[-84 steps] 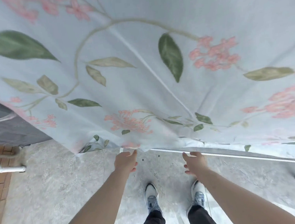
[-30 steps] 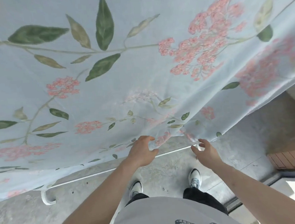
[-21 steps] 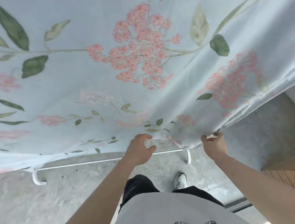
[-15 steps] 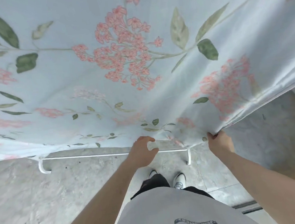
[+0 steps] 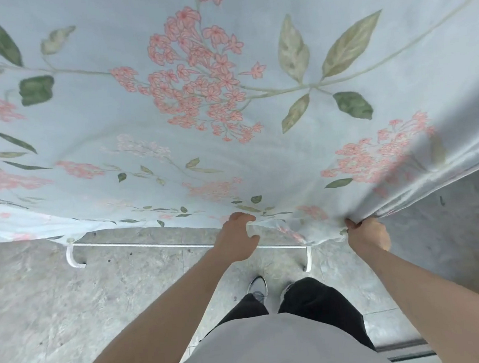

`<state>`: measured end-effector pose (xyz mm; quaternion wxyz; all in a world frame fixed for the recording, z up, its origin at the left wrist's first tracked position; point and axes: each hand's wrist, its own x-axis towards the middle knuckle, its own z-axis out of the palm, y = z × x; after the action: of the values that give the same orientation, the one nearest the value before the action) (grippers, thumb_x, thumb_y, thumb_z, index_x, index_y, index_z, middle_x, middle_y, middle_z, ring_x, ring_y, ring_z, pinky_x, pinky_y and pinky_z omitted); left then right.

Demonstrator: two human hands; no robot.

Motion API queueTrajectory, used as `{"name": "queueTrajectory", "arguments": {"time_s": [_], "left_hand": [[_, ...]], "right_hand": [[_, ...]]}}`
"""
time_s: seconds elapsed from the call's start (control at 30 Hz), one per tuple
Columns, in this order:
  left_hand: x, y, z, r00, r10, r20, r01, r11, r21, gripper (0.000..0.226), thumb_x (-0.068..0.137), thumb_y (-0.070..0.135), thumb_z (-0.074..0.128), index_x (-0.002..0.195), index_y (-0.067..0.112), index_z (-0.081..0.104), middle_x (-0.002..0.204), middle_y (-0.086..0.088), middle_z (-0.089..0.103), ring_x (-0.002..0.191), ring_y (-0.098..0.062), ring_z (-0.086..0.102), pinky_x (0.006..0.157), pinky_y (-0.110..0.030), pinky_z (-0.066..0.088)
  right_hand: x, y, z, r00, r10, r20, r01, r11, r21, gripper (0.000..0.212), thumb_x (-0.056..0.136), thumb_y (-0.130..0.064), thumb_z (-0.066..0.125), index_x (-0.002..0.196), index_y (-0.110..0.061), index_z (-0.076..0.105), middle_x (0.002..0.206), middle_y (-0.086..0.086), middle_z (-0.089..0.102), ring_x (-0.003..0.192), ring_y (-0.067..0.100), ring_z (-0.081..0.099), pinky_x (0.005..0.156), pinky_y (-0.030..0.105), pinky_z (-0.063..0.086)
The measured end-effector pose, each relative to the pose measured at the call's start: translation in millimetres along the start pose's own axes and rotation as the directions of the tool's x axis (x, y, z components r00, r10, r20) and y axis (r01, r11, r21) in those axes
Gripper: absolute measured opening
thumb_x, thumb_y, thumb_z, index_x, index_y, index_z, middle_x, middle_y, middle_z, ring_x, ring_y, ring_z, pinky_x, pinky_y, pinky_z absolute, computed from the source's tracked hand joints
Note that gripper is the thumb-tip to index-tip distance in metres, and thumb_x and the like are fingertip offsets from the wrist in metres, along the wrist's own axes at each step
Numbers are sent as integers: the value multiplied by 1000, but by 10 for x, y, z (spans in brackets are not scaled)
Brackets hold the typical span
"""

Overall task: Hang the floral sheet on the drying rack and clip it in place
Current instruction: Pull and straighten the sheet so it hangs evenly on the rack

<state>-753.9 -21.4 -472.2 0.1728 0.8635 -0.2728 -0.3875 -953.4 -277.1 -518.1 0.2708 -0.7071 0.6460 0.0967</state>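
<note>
Standing on the concrete floor [image 5: 70,312] w/ both hands at the floral sheet [image 5: 225,95]: left hand [image 5: 237,240] curls round its lower hem, right hand [image 5: 367,235] clenches the bunched corner. Beyond them, the white drying rack's foot bar [image 5: 151,246] shows under the hem; sheet already draped over the rack, filling the far view. No clips visible. Best approach, prob.: pull hem taut & level, smooth the bunching at the right corner before clipping.

Floral sheet [image 5: 223,81]: pale blue, pink blossoms, green leaves; draped wide, lower hem bunched at its near corner.
Drying rack [image 5: 180,246]: white rail below the hem, ends bent.
</note>
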Motion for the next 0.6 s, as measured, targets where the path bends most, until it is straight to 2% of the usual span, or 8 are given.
{"name": "queueTrajectory", "arguments": {"time_s": [0.13, 0.3, 0.37, 0.5, 0.6], "left_hand": [[94, 153, 60, 1000, 7, 1, -7, 999, 31, 56, 96, 32, 62, 150, 31, 45, 163, 3, 25, 142, -24, 39, 113, -41, 40], [140, 314, 118, 1000, -6, -19, 8, 998, 67, 62, 97, 30, 61, 155, 33, 39, 167, 4, 15, 145, -25, 33, 114, -41, 39], [170, 407, 160, 999, -23, -27, 24, 997, 75, 64, 98, 30, 60, 156, 32, 36, 168, 3, 13, 147, -27, 32, 116, -43, 37], [181, 595, 308, 994, -78, -77, 83, 995, 59, 65, 97, 30, 61, 157, 30, 36, 170, 2, 13, 146, -29, 36, 118, -45, 37], [138, 754, 470, 982, -138, -127, 139, 990, 1, 65, 96, 30, 63, 156, 28, 37, 170, 1, 15, 145, -31, 39, 116, -45, 37]], "right_hand": [[57, -35, 58, 1000, -3, 27, 3, 1000, 3, 42, 97, -42, 67, 112, -3, 64, 110, 21, 68, 100, 44, 67, 73, 42, 49], [161, -20, 75, 996, 37, 87, -33, 998, -51, 43, 95, -35, 72, 116, 2, 65, 115, 25, 69, 105, 43, 67, 80, 44, 51], [230, -15, 35, 993, 5, 115, 4, 997, -83, 44, 95, -32, 73, 119, 4, 63, 117, 26, 68, 109, 44, 66, 80, 42, 49], [325, 70, -67, 982, -94, 166, 112, 988, -106, 57, 94, -45, 69, 126, 2, 59, 116, 25, 68, 106, 45, 67, 87, 48, 56], [409, 199, -113, 954, -163, 250, 191, 977, -92, 60, 95, -53, 61, 118, 2, 61, 106, 24, 71, 97, 42, 70, 84, 45, 57]]}}
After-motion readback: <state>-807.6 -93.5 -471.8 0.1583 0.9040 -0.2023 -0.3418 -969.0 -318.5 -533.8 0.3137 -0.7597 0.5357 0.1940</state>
